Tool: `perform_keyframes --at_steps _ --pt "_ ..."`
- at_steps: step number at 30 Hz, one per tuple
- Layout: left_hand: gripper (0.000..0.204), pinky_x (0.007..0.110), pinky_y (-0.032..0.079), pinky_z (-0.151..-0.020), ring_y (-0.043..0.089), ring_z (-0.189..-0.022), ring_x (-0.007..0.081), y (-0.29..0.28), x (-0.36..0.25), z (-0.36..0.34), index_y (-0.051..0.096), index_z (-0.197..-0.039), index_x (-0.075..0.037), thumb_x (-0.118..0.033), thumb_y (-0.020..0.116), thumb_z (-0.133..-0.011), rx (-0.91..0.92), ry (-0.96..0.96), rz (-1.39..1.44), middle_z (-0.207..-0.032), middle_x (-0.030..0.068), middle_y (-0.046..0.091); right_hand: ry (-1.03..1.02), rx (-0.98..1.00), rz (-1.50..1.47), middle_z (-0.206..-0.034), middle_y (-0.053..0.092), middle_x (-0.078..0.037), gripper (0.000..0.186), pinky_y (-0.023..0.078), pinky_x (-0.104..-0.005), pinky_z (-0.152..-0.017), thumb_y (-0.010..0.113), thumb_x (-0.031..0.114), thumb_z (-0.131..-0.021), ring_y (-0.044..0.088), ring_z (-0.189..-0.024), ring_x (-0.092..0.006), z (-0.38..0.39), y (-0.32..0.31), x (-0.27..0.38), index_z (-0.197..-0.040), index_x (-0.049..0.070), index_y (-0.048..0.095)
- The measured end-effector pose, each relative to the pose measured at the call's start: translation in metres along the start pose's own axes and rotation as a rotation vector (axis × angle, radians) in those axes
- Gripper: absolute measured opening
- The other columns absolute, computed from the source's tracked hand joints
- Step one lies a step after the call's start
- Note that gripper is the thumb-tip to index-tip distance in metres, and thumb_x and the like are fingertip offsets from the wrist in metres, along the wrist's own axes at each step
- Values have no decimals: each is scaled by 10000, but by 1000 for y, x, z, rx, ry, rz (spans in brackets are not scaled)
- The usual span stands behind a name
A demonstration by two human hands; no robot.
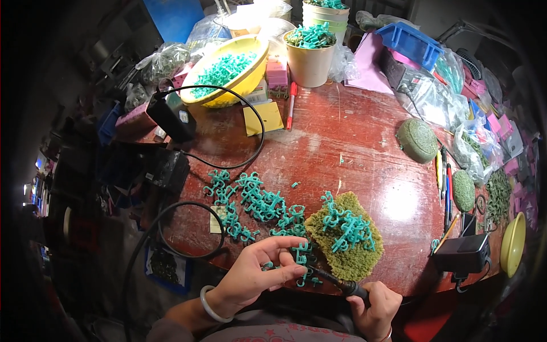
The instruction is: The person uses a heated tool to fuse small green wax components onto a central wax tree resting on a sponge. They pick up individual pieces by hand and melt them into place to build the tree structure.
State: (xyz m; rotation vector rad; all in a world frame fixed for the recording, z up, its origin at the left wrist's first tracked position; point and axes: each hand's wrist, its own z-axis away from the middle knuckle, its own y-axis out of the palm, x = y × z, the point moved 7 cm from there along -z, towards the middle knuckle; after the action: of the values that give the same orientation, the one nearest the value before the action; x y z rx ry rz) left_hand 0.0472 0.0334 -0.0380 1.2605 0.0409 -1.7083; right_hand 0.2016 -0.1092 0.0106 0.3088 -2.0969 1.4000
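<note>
My left hand (256,272), with a pale bangle (209,305) on its wrist, pinches a small teal ring-shaped piece (301,252) between thumb and fingers. My right hand (377,308) is closed round a black-handled pen-like tool (352,288). The tool's thin tip points left, close below the held piece; whether they touch I cannot tell. Just beyond both hands lies a yellow-green sponge (347,263) bearing several teal ring pieces (348,228). Left of it, a loose pile of similar teal pieces (259,196) spreads over the red table (319,154).
Black cables (263,122) loop over the table's left side. Toward the back stand a yellow basin (256,57) and a white bucket (307,67), both holding teal pieces. Rightward are a round green block (417,141), pens (449,185), a black box (461,253) and plastic bags (476,142).
</note>
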Motion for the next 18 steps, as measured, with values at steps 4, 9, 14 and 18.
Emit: perform_keyframes --at_steps 4,9,14,18 --pt "496 159 352 -494 468 -600 26 0 0 0 490 -1294 36 31 678 -835 -1 -2 -3 -787 2 565 3 12 12 -709 576 -132 263 455 -358 -536 718 257 -821 568 -584 -314 1 1 0 -825 30 585" --pt "491 161 353 -495 466 -599 27 -1 0 -1 490 -1293 38 30 675 -838 2 2 -11 -788 5 564 2 3 10 -706 574 -129 266 453 -357 -533 713 265 -827 566 -581 -311 0 2 0 -821 33 584" --pt "486 159 353 -493 465 -597 26 0 -1 1 491 -1290 39 31 672 -839 -10 -3 -28 -787 5 566 3 6 13 -701 570 -127 268 452 -357 -531 711 268 -829 562 -576 -309 1 2 -1 -816 34 582" --pt "484 158 353 -491 466 -596 24 -1 0 0 492 -1289 38 32 671 -839 -2 0 -11 -785 3 565 1 3 20 -696 565 -125 266 449 -355 -527 711 267 -830 560 -572 -307 0 2 0 -813 36 581"
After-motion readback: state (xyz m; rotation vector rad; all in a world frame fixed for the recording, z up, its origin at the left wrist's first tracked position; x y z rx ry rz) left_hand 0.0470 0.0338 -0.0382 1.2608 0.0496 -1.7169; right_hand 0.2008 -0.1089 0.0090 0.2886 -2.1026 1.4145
